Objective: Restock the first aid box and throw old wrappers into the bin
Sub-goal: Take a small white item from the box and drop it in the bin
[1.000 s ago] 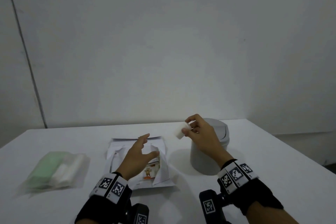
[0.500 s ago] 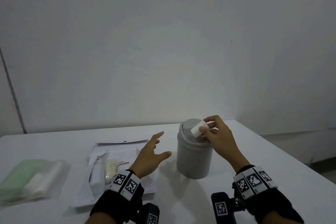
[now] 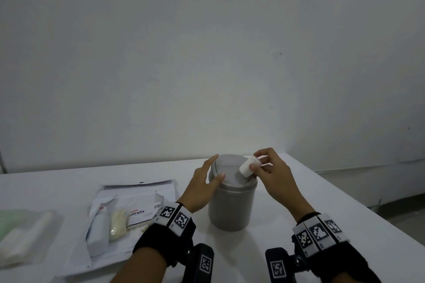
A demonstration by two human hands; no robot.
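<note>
Since the earlier frame, the small white roll (image 3: 247, 167) has come the rest of the way to the bin (image 3: 232, 204), and the left hand (image 3: 202, 188) has crossed from the first aid box to the bin's lid.

That roll, which I take to be the old wrapper or spent dressing, is pinched between the thumb and fingertips of the right hand (image 3: 273, 177), its long axis tilted so the lower end points down and left at the swing lid (image 3: 230, 173). It sits just above the lid's right part, touching it or nearly so; I cannot tell which. From the right hand the roll lies ahead and to the left, sticking out past the fingers.

The left hand is open and holds nothing, its thumb resting on the lid's left edge and its forefinger raised beside the rim, so both hands are at the bin.

Further left, the open first aid box (image 3: 138, 190) lies flat on the table (image 3: 299, 202) with 3 packets inside. A green and white bag (image 3: 25, 234) lies at the far left.
</note>
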